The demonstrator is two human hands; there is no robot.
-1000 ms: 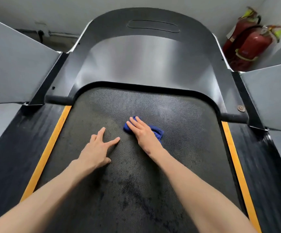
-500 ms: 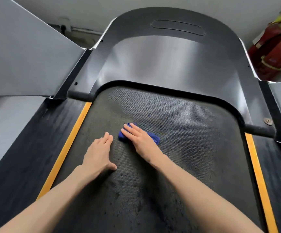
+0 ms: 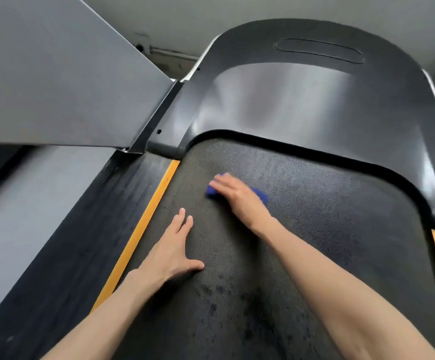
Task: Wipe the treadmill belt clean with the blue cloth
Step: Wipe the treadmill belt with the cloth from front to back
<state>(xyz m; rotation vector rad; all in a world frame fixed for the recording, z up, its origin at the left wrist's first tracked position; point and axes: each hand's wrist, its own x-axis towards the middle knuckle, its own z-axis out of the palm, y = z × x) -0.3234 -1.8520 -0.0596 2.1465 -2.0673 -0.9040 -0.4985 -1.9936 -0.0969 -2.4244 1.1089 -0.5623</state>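
1. Head view: our right hand (image 3: 237, 197) lies palm down on the cloth (image 3: 259, 194), fingers stretched and pressing it flat onto the belt (image 3: 328, 229); it presses rather than clasps.
2. Blue shows on both sides of that hand: by the fingertips and past the knuckles on the far side.
3. Our left hand (image 3: 171, 249) rests open on the belt, fingers together, thumb spread, nearer us than the right hand and apart from the cloth.
4. A yellow strip (image 3: 143, 229) runs just left of the left hand, and a dark side rail (image 3: 63, 242) lies beyond it.
5. Dark blotches (image 3: 224, 307) mark the belt between our forearms.
6. The motor cover (image 3: 302, 100) curves beyond the right hand.
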